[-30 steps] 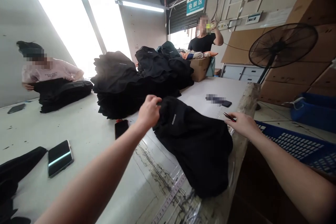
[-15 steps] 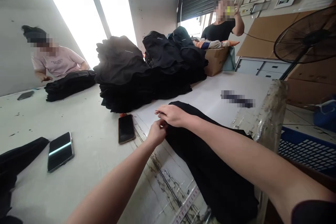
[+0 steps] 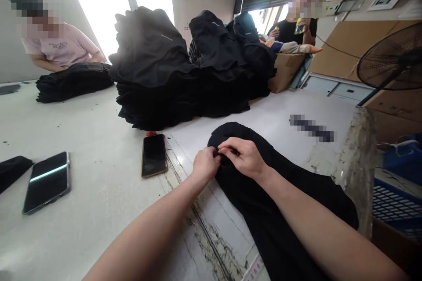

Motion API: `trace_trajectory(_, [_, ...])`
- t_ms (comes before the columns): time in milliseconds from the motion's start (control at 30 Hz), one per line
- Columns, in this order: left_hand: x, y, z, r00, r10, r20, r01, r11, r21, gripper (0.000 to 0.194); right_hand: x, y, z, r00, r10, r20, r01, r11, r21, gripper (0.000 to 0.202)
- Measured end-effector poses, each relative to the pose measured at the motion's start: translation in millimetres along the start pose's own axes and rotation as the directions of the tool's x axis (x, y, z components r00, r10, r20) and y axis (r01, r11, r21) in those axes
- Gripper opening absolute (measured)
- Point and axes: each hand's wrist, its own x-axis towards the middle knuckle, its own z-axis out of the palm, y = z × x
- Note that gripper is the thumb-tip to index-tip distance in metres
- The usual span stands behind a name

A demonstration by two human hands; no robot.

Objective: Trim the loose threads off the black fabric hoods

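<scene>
A black cloth garment [image 3: 253, 210] stretches over the table from its rounded far end down to the lower edge of the view. At its far left edge my left hand [image 3: 206, 163] is closed, pinching the cloth. Right beside it, my right hand [image 3: 245, 156] is bent over the garment with fingertips pressed together close to the left fingers. Whatever sits in that right pinch is too small to make out. My right forearm crosses over part of the cloth.
Tall stacks of black garments [image 3: 154, 70] rise at the back of the white table [image 3: 99, 140]. Two phones, one [image 3: 154, 155] near my left hand, another [image 3: 48, 182] farther left, lie there. Two people are across the table. A fan [image 3: 395, 59] and blue crate [image 3: 395, 206] stand right.
My right hand has drawn back from beyond the left hand to its right side, its fingers now curled into a pinch. More of the garment's far end shows. The camera view has shifted.
</scene>
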Motion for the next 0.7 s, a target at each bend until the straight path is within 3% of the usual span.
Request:
trace_trajectory(67, [3.0, 1.5, 5.9, 0.998, -0.063, 0.011, 0.064, 0.989, -0.136, 0.018, 0.9, 0.1, 0.4, 0.997, -0.041, 0.059, 0.045, 0.997, -0.056, 0.016])
trace_trajectory(133, [1.3, 2.1, 6.4, 0.99, -0.135, 0.041, 0.141, 0.944, -0.297, 0.013, 1.0, 5.5, -2.3, 0.989, 0.099, 0.113, -0.07, 0.968, -0.242, 0.015])
trace_trajectory(233, [-5.6, 3.6, 2.3, 0.967, -0.23, 0.108, 0.253, 0.819, -0.514, 0.008, 0.3, 15.2, -10.2, 0.946, 0.318, 0.064, -0.253, 0.847, -0.468, 0.014])
trace_trajectory(333, [-10.5, 6.1, -1.0, 0.945, -0.273, 0.182, 0.324, 0.689, -0.648, 0.01, -0.8, 16.7, -16.3, 0.927, 0.374, 0.033, -0.304, 0.799, -0.518, 0.012])
trace_trajectory(433, [-12.0, 6.6, -1.9, 0.936, -0.279, 0.214, 0.344, 0.602, -0.721, 0.008, -1.3, 12.4, -18.2, 0.913, 0.405, 0.053, -0.326, 0.801, -0.502, 0.013])
trace_trajectory(600, [-14.6, 4.3, -2.8, 0.943, -0.264, 0.203, 0.319, 0.541, -0.778, 0.007, -1.1, 5.7, -21.6, 0.884, 0.462, 0.068, -0.424, 0.856, -0.297, 0.035])
trace_trajectory(700, [-16.3, 5.1, -2.7, 0.947, -0.232, 0.22, 0.313, 0.527, -0.79, 0.006, -0.6, -1.7, -23.4, 0.9, 0.435, 0.028, -0.423, 0.887, -0.184, 0.025])
